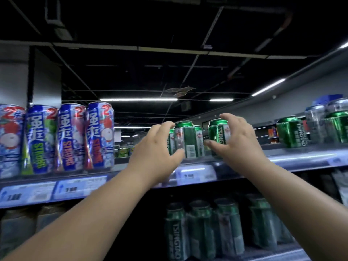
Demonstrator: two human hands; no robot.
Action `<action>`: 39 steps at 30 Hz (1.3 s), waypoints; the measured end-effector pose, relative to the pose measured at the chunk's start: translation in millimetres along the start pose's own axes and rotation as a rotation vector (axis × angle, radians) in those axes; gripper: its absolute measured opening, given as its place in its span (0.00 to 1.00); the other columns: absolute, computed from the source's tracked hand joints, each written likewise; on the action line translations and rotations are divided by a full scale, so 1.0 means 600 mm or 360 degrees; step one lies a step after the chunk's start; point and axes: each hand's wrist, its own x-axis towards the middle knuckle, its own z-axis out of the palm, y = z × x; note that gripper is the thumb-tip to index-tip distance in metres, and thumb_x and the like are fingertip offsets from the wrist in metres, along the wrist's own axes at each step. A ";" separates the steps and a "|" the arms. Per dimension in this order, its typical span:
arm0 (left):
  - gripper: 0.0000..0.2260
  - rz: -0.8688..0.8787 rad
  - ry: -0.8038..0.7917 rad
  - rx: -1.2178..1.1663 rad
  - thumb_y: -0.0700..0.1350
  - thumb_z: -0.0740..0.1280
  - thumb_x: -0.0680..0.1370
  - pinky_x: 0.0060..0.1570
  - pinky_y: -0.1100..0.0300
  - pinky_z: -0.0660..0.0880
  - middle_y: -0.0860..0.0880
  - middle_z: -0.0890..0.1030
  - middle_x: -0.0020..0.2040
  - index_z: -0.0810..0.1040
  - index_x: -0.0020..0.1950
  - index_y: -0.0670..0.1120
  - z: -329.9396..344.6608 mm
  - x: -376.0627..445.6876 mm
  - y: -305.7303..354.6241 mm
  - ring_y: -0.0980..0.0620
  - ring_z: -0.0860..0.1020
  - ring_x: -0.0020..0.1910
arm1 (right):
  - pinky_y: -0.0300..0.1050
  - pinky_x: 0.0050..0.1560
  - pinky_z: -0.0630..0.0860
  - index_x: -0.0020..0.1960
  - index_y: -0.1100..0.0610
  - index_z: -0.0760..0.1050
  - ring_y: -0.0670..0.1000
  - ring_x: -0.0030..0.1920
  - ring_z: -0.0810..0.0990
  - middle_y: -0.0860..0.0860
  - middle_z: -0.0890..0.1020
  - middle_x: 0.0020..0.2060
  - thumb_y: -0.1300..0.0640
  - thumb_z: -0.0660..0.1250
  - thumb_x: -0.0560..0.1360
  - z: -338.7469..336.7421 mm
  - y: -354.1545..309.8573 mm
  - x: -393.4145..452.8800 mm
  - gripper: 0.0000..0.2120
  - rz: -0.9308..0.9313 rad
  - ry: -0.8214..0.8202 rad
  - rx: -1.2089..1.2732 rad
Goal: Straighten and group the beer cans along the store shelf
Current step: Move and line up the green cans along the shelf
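Observation:
A shrink-wrapped pack of green Tsingtao beer cans (189, 140) stands on the top shelf (293, 159) at the middle. My left hand (160, 147) wraps its left side, fingers at the top edge and thumb on the lower front. Just to the right stands a second green Tsingtao can (218, 131), a small gap apart. My right hand (237, 140) cups it from the right, thumb pressed low on its front and fingers curled over the top. Another green pack (291, 131) sits further right on the same shelf.
Several tall blue "Strong" cans (71, 136) line the shelf's left part, with a gap before the green pack. Silver and green cans (331, 123) crowd the far right. Price tags (195, 175) run along the shelf edge. Green Tsingtao packs (203, 227) fill the shelf below.

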 end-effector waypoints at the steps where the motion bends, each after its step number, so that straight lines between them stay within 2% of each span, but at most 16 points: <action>1: 0.28 -0.0048 -0.0004 -0.0014 0.58 0.66 0.74 0.53 0.52 0.70 0.54 0.67 0.69 0.60 0.72 0.60 0.011 0.013 0.009 0.49 0.72 0.61 | 0.55 0.69 0.65 0.77 0.48 0.63 0.56 0.71 0.65 0.51 0.69 0.71 0.42 0.76 0.71 -0.006 0.015 0.008 0.39 -0.0008 -0.0046 -0.0017; 6: 0.33 -0.0264 -0.0040 0.0058 0.60 0.69 0.72 0.45 0.55 0.68 0.50 0.68 0.65 0.57 0.72 0.59 0.055 0.067 0.036 0.51 0.72 0.49 | 0.55 0.70 0.67 0.79 0.43 0.56 0.56 0.71 0.67 0.52 0.64 0.74 0.42 0.75 0.73 -0.025 0.071 0.046 0.42 -0.0066 -0.0376 0.0057; 10: 0.39 -0.0416 -0.0115 0.0144 0.61 0.71 0.71 0.42 0.57 0.68 0.47 0.67 0.67 0.54 0.76 0.59 0.075 0.095 0.046 0.51 0.73 0.48 | 0.48 0.60 0.71 0.80 0.40 0.52 0.57 0.66 0.73 0.53 0.62 0.76 0.44 0.76 0.72 -0.020 0.083 0.070 0.46 -0.0077 -0.0618 0.0097; 13: 0.41 -0.0502 -0.0152 0.0122 0.60 0.74 0.71 0.43 0.56 0.71 0.46 0.71 0.65 0.54 0.77 0.58 0.081 0.107 0.045 0.51 0.75 0.46 | 0.46 0.55 0.69 0.80 0.41 0.51 0.57 0.64 0.73 0.55 0.65 0.73 0.45 0.77 0.72 -0.005 0.078 0.082 0.47 -0.0073 -0.0653 0.0196; 16: 0.41 -0.0498 -0.0131 0.0065 0.59 0.76 0.70 0.38 0.58 0.74 0.52 0.77 0.47 0.56 0.77 0.57 0.085 0.110 0.044 0.54 0.78 0.40 | 0.51 0.57 0.74 0.80 0.42 0.50 0.59 0.62 0.75 0.57 0.67 0.71 0.44 0.77 0.72 0.009 0.071 0.085 0.47 -0.0082 -0.0655 0.0197; 17: 0.42 -0.0494 -0.0121 0.0052 0.60 0.76 0.69 0.39 0.57 0.75 0.53 0.77 0.47 0.56 0.76 0.57 0.085 0.109 0.043 0.54 0.78 0.41 | 0.54 0.59 0.75 0.80 0.42 0.50 0.59 0.61 0.75 0.58 0.67 0.71 0.44 0.77 0.72 0.011 0.070 0.085 0.47 -0.0074 -0.0651 0.0189; 20: 0.45 -0.0496 -0.0107 -0.0093 0.63 0.78 0.65 0.45 0.55 0.75 0.49 0.75 0.61 0.57 0.75 0.60 0.087 0.110 0.047 0.50 0.76 0.50 | 0.53 0.54 0.77 0.80 0.41 0.52 0.56 0.54 0.77 0.58 0.67 0.70 0.45 0.77 0.72 0.009 0.076 0.086 0.45 -0.0047 -0.0631 0.0245; 21: 0.45 -0.0484 -0.0129 -0.0153 0.63 0.78 0.64 0.43 0.56 0.75 0.50 0.73 0.61 0.57 0.74 0.61 0.090 0.113 0.052 0.51 0.76 0.50 | 0.50 0.50 0.77 0.79 0.41 0.52 0.54 0.50 0.77 0.58 0.68 0.70 0.46 0.77 0.73 0.006 0.082 0.087 0.45 -0.0037 -0.0621 0.0265; 23: 0.44 -0.0421 -0.0195 -0.0219 0.65 0.78 0.63 0.37 0.60 0.75 0.57 0.71 0.53 0.58 0.73 0.61 0.099 0.121 0.069 0.57 0.75 0.46 | 0.47 0.43 0.77 0.79 0.40 0.53 0.52 0.46 0.79 0.56 0.68 0.69 0.48 0.77 0.73 -0.004 0.093 0.090 0.44 -0.0009 -0.0605 0.0294; 25: 0.44 -0.0348 -0.0236 -0.0266 0.65 0.78 0.64 0.37 0.60 0.74 0.59 0.71 0.51 0.58 0.73 0.61 0.117 0.130 0.089 0.58 0.76 0.45 | 0.47 0.46 0.77 0.80 0.39 0.52 0.53 0.50 0.79 0.54 0.66 0.72 0.51 0.75 0.73 -0.014 0.105 0.088 0.44 0.0030 -0.0583 0.0327; 26: 0.44 -0.0325 -0.0254 -0.0291 0.65 0.77 0.64 0.41 0.59 0.73 0.56 0.73 0.55 0.58 0.74 0.61 0.127 0.134 0.095 0.57 0.76 0.48 | 0.48 0.51 0.77 0.80 0.39 0.51 0.55 0.57 0.78 0.53 0.65 0.74 0.51 0.74 0.74 -0.017 0.110 0.085 0.44 0.0040 -0.0552 0.0316; 28: 0.46 -0.0285 -0.0307 -0.0315 0.66 0.76 0.64 0.50 0.57 0.71 0.50 0.72 0.67 0.55 0.75 0.63 0.140 0.139 0.099 0.52 0.74 0.58 | 0.54 0.69 0.67 0.81 0.39 0.50 0.58 0.75 0.63 0.52 0.57 0.80 0.49 0.71 0.76 -0.021 0.116 0.074 0.42 0.0012 -0.0447 0.0197; 30: 0.48 -0.0237 -0.0337 -0.0346 0.71 0.74 0.60 0.54 0.56 0.69 0.50 0.68 0.73 0.54 0.74 0.66 0.135 0.138 0.092 0.51 0.71 0.64 | 0.58 0.77 0.53 0.81 0.39 0.50 0.56 0.80 0.49 0.52 0.52 0.82 0.43 0.69 0.76 -0.022 0.108 0.059 0.40 -0.0075 -0.0318 0.0084; 34: 0.53 -0.0299 -0.0233 -0.0295 0.80 0.68 0.52 0.60 0.48 0.74 0.51 0.68 0.73 0.57 0.74 0.66 0.093 0.136 0.038 0.50 0.71 0.66 | 0.62 0.78 0.42 0.81 0.39 0.53 0.54 0.81 0.45 0.50 0.54 0.81 0.32 0.63 0.74 -0.006 0.068 0.043 0.39 -0.0264 -0.0202 -0.0100; 37: 0.45 -0.0447 -0.0170 -0.0104 0.72 0.72 0.62 0.58 0.47 0.75 0.48 0.68 0.74 0.61 0.75 0.60 0.070 0.157 -0.024 0.46 0.74 0.65 | 0.63 0.77 0.36 0.80 0.38 0.50 0.54 0.81 0.42 0.49 0.53 0.81 0.24 0.56 0.70 0.016 0.038 0.040 0.43 -0.0299 -0.0250 -0.0186; 39: 0.39 -0.0505 -0.0214 0.0032 0.66 0.74 0.67 0.49 0.54 0.77 0.47 0.67 0.75 0.64 0.74 0.58 0.063 0.176 -0.057 0.47 0.77 0.58 | 0.64 0.76 0.36 0.80 0.38 0.47 0.55 0.81 0.43 0.50 0.53 0.81 0.22 0.53 0.68 0.027 0.033 0.037 0.45 -0.0344 -0.0236 -0.0329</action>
